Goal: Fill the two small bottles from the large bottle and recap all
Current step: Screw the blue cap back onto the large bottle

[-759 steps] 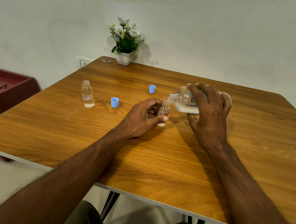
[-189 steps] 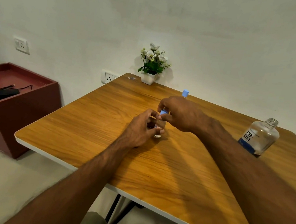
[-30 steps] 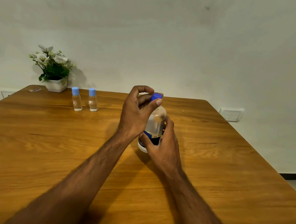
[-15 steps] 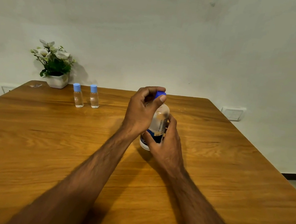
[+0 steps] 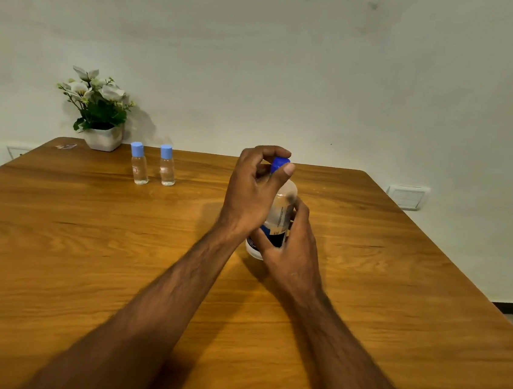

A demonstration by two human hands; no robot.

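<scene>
Head view: your left hand (image 5: pixel 254 191) pinched the blue cap (image 5: pixel 280 164) atop the large bottle (image 5: pixel 279 215), which your right hand (image 5: pixel 291 245) gripped upright at mid-table; you did best to hold the base firm and twist until snug. The two small bottles (image 5: pixel 153 164) stood capped near a plant (image 5: pixel 98 108) on the wooden table (image 5: pixel 86 239), against a pale wall (image 5: pixel 293 71).
</scene>
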